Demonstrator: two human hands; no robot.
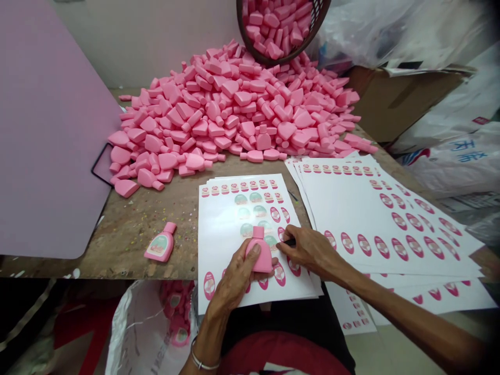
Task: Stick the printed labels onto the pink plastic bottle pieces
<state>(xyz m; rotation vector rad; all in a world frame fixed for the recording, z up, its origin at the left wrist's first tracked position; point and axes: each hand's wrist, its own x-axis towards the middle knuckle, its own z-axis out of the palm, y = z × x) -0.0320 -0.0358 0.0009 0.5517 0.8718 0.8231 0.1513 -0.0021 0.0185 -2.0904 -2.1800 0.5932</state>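
My left hand (pixel 236 273) is closed around a plain pink bottle (pixel 259 255), which it holds upright over the front of a sticker sheet (pixel 219 234). In my right hand (pixel 310 250) is a small dark tool (pixel 289 242), mostly covered by the fingers, so its kind is unclear. Those fingertips are at the edge of a pale green sticker (pixel 270 243), just right of the bottle. More green stickers and pink oval ones are on the sheet. To the left, a pink bottle with a green label (pixel 161 244) lies on the wooden table (pixel 183 203).
A large heap of pink bottles (pixel 219 104) covers the table's back, with a tipped brown basket (pixel 258 57) spilling more. Further sticker sheets (pixel 344 203) lie at the right. A pink board (pixel 50 130) stands left. Below the edge, a white sack (pixel 128 317) contains labelled bottles.
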